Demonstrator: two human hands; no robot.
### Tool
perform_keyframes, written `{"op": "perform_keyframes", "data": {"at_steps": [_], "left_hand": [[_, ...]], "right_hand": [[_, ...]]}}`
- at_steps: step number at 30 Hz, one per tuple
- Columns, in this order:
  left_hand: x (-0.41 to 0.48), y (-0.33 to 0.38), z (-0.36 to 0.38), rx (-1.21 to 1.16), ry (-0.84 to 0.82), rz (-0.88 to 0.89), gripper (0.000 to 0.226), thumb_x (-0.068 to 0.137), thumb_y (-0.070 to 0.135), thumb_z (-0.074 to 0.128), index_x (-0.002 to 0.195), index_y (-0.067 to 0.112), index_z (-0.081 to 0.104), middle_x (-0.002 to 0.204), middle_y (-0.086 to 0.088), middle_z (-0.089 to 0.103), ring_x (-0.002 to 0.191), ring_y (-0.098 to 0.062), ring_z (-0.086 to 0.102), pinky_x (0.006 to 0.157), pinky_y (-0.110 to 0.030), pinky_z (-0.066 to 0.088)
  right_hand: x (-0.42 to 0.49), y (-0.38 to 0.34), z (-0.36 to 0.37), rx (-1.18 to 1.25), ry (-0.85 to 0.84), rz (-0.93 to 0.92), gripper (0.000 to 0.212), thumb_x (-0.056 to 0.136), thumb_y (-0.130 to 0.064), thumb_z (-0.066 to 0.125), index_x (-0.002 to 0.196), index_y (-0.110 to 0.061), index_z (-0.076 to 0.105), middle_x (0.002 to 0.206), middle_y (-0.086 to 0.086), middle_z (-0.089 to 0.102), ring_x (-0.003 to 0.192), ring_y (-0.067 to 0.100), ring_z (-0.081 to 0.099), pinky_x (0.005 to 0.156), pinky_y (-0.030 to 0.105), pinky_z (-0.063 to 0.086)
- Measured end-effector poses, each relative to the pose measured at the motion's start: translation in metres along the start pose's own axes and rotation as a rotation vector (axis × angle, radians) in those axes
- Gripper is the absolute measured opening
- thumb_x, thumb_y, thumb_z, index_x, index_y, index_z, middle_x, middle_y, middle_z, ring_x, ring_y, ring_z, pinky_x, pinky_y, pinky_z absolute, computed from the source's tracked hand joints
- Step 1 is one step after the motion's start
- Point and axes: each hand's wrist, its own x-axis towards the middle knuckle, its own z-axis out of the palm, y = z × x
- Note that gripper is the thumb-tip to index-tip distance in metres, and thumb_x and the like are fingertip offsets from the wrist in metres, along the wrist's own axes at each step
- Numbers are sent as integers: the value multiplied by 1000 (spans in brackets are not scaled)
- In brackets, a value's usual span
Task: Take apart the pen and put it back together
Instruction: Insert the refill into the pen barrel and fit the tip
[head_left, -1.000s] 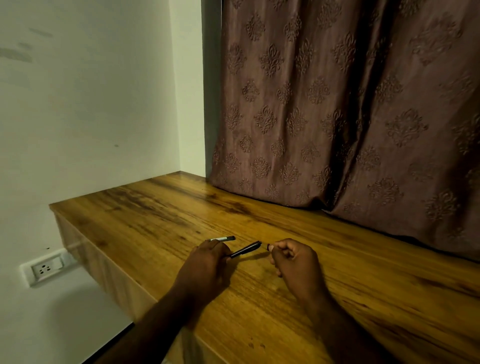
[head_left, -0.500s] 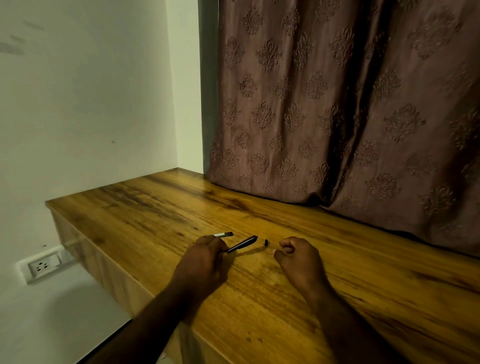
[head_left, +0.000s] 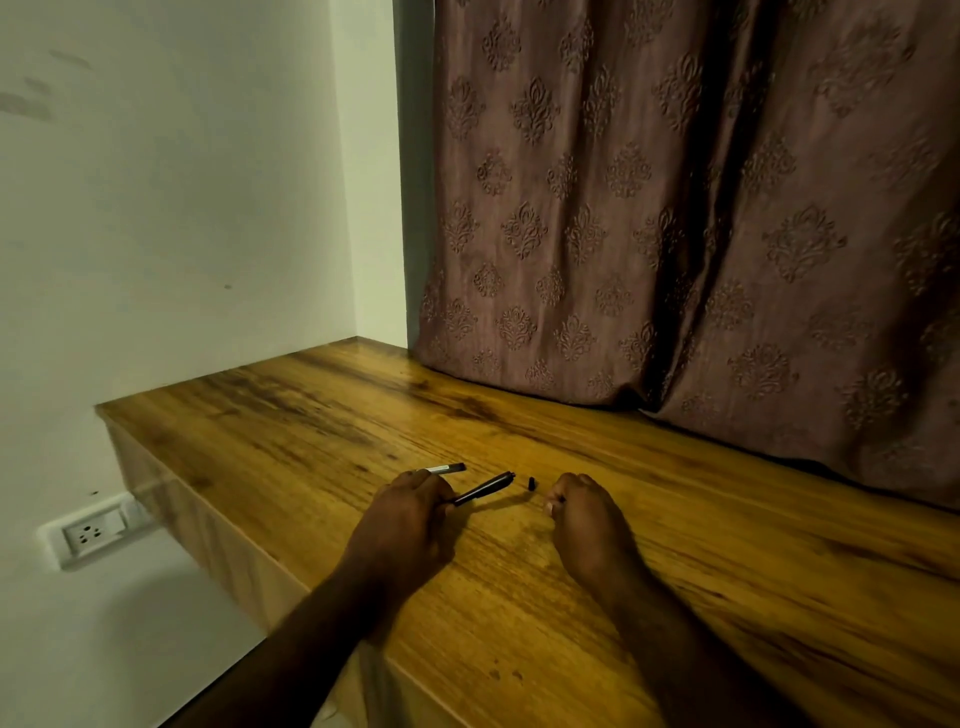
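My left hand (head_left: 410, 512) grips the black pen barrel (head_left: 485, 488), which points up and to the right, slightly raised off the wooden tabletop (head_left: 727, 571). A small black end piece (head_left: 531, 483) lies on the wood just beyond the barrel's tip. A silver and black cap (head_left: 444, 469) lies on the tabletop just behind my left hand. My right hand (head_left: 582, 512) rests on the wood to the right of the small piece with its fingers curled in; nothing shows in it.
A brown patterned curtain (head_left: 675, 234) hangs along the back of the tabletop. The white wall (head_left: 156, 208) stands at the left with a wall socket (head_left: 91, 535) below the table's left edge.
My right hand has set the small black piece down on the wood and drawn back to the right. My left hand still holds the barrel.
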Motion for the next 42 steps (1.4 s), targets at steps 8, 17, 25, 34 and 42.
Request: {"op": "perform_keyframes", "data": {"at_steps": [8,17,25,34,42], "left_hand": [[-1,4,-3,9,-34,-8,29,92,41,45,88,18,62,86,-3,65,77,-20,58,68,-33,43],[-2,5,-5,-3,-69,-4,38,91,50,39,92,20,61,88,-2,64,81,-19,57,70,-40,49],[-1,1,-2,6,-79,-18,40,92,56,37,92,23,60,89,2,62,82,-17,55,72,-40,48],[-2,1,-2,-3,-71,-10,35,95,53,39,92,23,59,90,3,59,80,-13,50,70,-37,46],[0,9,-9,27,-65,-36,74,88,71,7,92,20,61,91,0,60,80,-17,51,72,-37,44]], "right_hand": [[0,5,-11,591,78,116,15,92,-9,60,87,-22,65,85,-8,66,81,9,61,64,20,44],[-7,-12,-10,1005,-42,155,15,89,0,61,93,-12,69,82,5,69,68,12,58,63,22,50],[-8,-12,-4,989,-88,111,13,92,-1,58,91,-10,67,71,2,64,58,7,55,55,18,47],[-7,-12,0,897,-82,87,15,93,-4,55,91,-14,66,78,5,66,65,12,56,58,24,47],[-6,-11,4,692,-61,36,15,96,-11,51,95,-15,65,80,2,67,62,8,57,56,23,46]]}}
